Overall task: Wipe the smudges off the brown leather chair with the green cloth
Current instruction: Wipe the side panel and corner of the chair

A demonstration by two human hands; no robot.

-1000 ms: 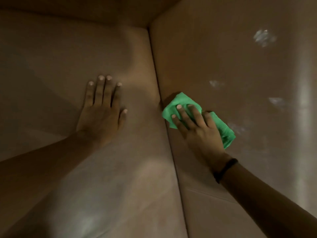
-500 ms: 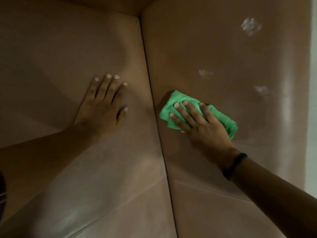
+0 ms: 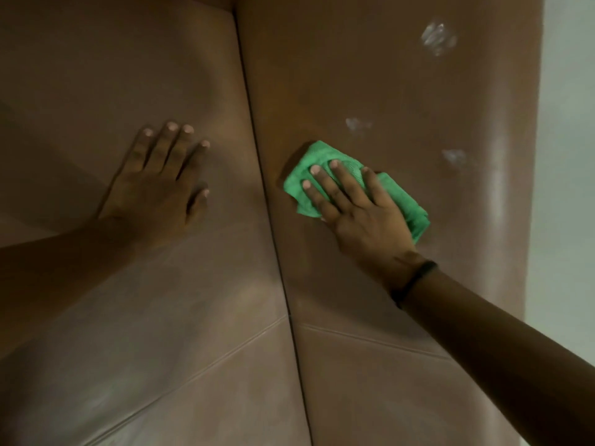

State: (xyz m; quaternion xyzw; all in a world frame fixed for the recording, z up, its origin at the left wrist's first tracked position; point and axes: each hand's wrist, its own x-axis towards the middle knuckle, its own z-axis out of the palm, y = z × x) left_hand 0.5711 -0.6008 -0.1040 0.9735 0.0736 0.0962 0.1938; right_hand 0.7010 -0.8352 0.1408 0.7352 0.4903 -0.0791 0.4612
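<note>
Right hand (image 3: 360,217) pressed flat, fingers spread, on green cloth (image 3: 351,185) beside the seam of the brown leather chair (image 3: 370,75); cloth partly hidden beneath the palm. Left hand (image 3: 157,185) open flat on the adjoining panel. Three pale smudges (image 3: 438,38) nearer the chair's right edge, blurred

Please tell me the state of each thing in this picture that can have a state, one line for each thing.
green cloth: bunched, pressed flat on the leather under the right hand.
right hand: fingers spread, pressing on the cloth.
left hand: open, flat on the other panel, holding nothing.
brown leather chair: not yet clean.
smudges: three whitish marks remain, beyond the cloth.
</note>
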